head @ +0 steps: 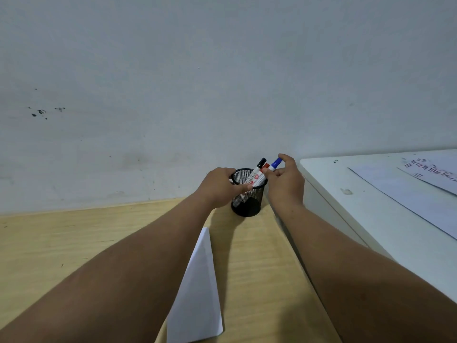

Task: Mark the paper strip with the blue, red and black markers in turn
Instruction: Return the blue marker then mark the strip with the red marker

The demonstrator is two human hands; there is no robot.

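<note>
A black mesh pen cup (pixel 248 204) stands on the wooden table near the wall. Three markers lean in it: a black-capped marker (pixel 259 165), a red-capped marker (pixel 265 166) and a blue-capped marker (pixel 275 164). My left hand (pixel 220 185) grips the cup's rim from the left side. My right hand (pixel 286 180) pinches the blue marker just below its cap, index finger arched over the cap. A white paper strip (pixel 197 288) lies flat on the table in front of the cup, between my forearms.
The wooden table (pixel 61 243) ends at a grey-white wall. A white cabinet top (pixel 371 206) stands higher at the right, close beside the cup, with sheets of paper (pixel 420 194) lying on it, some marked in red and black.
</note>
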